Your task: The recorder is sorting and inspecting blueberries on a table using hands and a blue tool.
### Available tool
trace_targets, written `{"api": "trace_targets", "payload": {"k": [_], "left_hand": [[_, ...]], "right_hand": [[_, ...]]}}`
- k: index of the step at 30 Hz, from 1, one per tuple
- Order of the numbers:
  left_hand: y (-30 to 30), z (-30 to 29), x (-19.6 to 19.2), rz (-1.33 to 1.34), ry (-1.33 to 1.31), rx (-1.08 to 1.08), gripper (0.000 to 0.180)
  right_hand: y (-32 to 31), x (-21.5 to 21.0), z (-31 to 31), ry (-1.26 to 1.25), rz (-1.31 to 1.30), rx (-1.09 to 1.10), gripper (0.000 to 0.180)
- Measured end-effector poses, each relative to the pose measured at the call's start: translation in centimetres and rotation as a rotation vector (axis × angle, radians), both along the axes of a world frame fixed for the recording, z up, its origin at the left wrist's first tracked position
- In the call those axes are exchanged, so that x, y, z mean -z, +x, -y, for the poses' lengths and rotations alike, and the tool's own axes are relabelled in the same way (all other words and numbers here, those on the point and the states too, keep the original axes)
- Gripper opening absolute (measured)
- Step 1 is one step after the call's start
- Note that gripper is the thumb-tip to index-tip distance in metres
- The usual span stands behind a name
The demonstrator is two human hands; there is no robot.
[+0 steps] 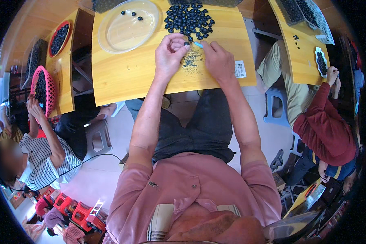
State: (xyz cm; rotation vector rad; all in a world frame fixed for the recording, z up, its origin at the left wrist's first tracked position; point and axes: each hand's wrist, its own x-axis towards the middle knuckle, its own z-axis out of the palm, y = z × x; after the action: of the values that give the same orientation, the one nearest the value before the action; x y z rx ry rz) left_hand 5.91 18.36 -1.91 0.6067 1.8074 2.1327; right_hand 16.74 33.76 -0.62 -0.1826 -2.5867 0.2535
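My left hand [169, 57] pinches one small round black bead-like piece [186, 43] between thumb and fingertips above the yellow wooden table [128, 77]. Close beside it, my right hand [219, 62] grips a small tool with a light blue handle [198, 44], its tip pointing at the piece. What kind of tip it has is too small to make out. Just beyond both hands lies a loose pile of similar black pieces [189, 18]. Dark crumbs [191, 62] are scattered on the wood between my wrists.
A shallow clear round tray [104, 40] at the far left of the table holds three black pieces. A white printed label [240, 69] lies by my right wrist. People work at side tables, with a pink basket [50, 91] on the left and a white dish [318, 52] on the right.
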Motion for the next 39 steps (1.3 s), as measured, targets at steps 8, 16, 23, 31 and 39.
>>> {"api": "trace_targets", "payload": {"k": [8,16,23,31,39], "left_hand": [[0.2,0.1,-0.2,-0.133,-0.048,-0.039,0.03],[-0.3,0.2,0.1,-0.143,0.01,-0.15,0.018],[-0.1,-0.1,0.3,-0.082,-0.029,-0.127,0.017],[0.0,-0.1,0.2,-0.084,-0.188,-0.14,0.02],[0.1,-0.2,-0.2,-0.118,-0.103,-0.123,0.023]], "right_hand": [[-0.2,0.2,-0.1,0.007,-0.045,0.003,0.024],[-0.1,0.6,-0.1,0.007,-0.069,0.023,0.024],[0.1,0.4,-0.1,-0.027,-0.124,0.004,0.023],[0.2,0.5,-0.2,-0.026,-0.099,0.002,0.025],[0.1,0.7,-0.1,-0.045,-0.092,0.008,0.024]]}}
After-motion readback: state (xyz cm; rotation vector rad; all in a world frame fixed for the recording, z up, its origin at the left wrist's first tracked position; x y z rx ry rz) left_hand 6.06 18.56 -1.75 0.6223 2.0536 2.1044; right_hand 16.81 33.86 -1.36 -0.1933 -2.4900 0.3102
